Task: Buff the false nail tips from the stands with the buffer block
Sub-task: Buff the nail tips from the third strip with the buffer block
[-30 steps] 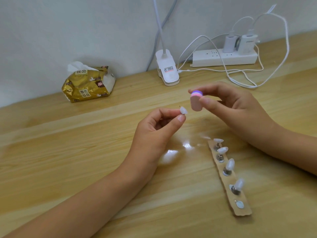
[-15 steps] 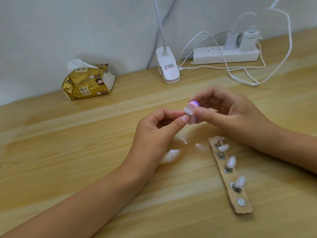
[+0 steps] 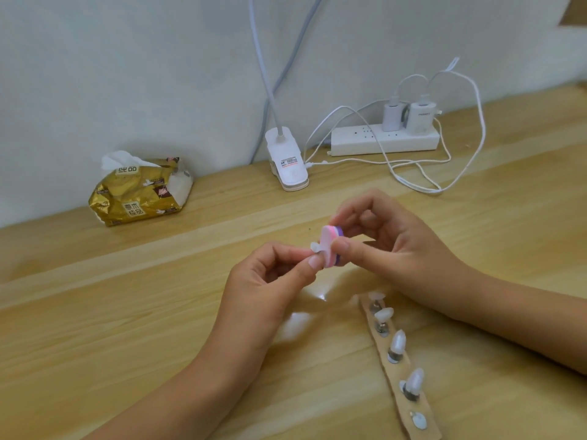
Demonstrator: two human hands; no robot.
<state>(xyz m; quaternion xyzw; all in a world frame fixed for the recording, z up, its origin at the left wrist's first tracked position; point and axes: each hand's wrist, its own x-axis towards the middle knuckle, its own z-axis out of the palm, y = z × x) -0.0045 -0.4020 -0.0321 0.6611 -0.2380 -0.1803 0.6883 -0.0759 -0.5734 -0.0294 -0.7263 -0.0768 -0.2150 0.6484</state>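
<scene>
My left hand (image 3: 270,281) pinches a small clear false nail tip (image 3: 315,247) between thumb and forefinger. My right hand (image 3: 390,246) grips a pink and purple buffer block (image 3: 330,249) upright, its pink face pressed against the tip. Both hands hover over the wooden table (image 3: 127,312). At the lower right lies a cardboard strip (image 3: 397,373) with several metal stands, and several of them carry clear nail tips (image 3: 397,341). The nearest stand (image 3: 420,420) has no tip on it.
A gold tissue pack (image 3: 139,192) lies at the back left by the wall. A white clip lamp base (image 3: 287,163) stands at the back middle. A white power strip (image 3: 384,141) with chargers and looping white cables (image 3: 419,182) sits at the back right.
My right hand brought the buffer block down and left onto the nail tip held by my left hand. The two were apart a second ago and now touch.
</scene>
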